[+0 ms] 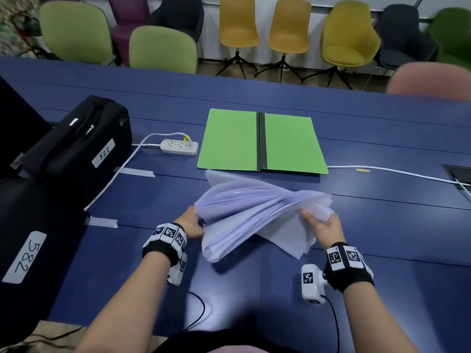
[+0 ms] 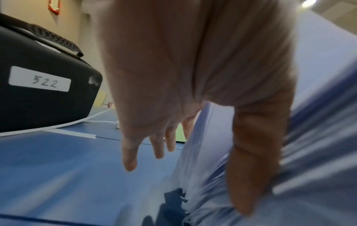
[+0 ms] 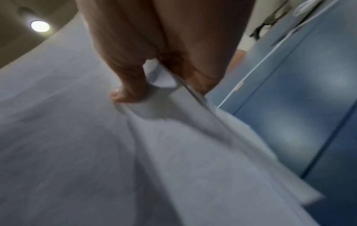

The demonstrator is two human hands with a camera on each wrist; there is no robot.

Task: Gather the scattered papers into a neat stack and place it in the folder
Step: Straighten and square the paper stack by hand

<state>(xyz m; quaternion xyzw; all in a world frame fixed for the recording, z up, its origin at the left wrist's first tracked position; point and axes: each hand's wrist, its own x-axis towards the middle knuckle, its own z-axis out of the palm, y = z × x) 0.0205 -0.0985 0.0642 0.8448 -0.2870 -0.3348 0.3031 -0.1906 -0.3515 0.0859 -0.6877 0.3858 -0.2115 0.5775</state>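
Open green folder lies toward the tabletop's far edge, bare surface right of it crossed by a white cable; power strip and black cases crowd the left edge

Head view looks down across table; wrist views sit close against shared papers.

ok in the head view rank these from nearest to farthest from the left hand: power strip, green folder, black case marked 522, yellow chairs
From the left hand:
1. Power strip, up and slightly left on the table.
2. Green folder, ahead and to the right, lying open; too close to the 522 case to call.
3. Black case marked 522, far left.
4. Yellow chairs, beyond the table's far edge.
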